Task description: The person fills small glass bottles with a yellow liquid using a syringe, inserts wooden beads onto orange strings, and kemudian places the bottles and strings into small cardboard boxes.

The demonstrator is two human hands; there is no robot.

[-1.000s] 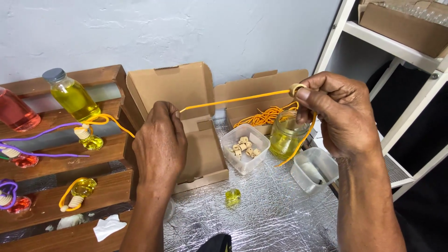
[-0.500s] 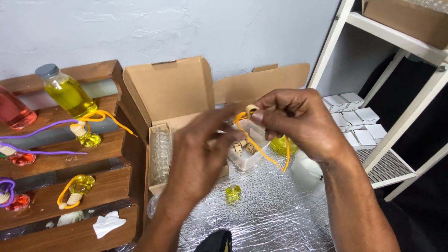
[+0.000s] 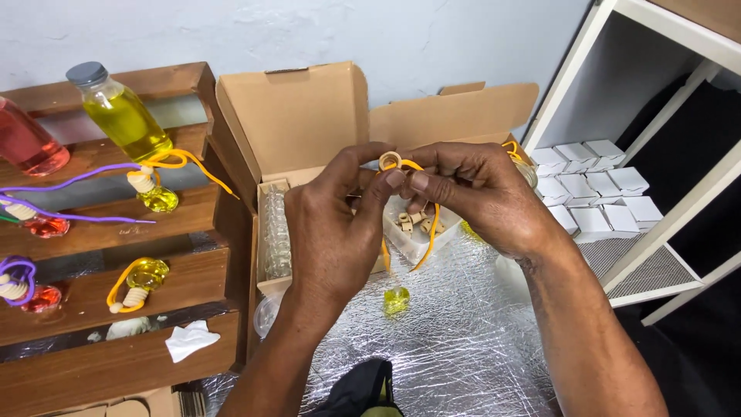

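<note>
Pinching small wooden ring cap (image 3: 390, 161) between both hands above middle of foil-covered worktop (image 3: 463, 340). Left hand (image 3: 336, 232) fingertips closing on cap from left; right hand (image 3: 482, 197) pressing thumb and forefinger on orange cord (image 3: 429, 224), loop hanging downward. Right hand slightly nearer. Small yellow bottle (image 3: 396, 300) lying below, untouched.

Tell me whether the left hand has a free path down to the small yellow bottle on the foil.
Probably yes: the small yellow bottle stands alone on the foil, just below the left hand, though that hand's fingers are busy pinching the orange cord.
</note>
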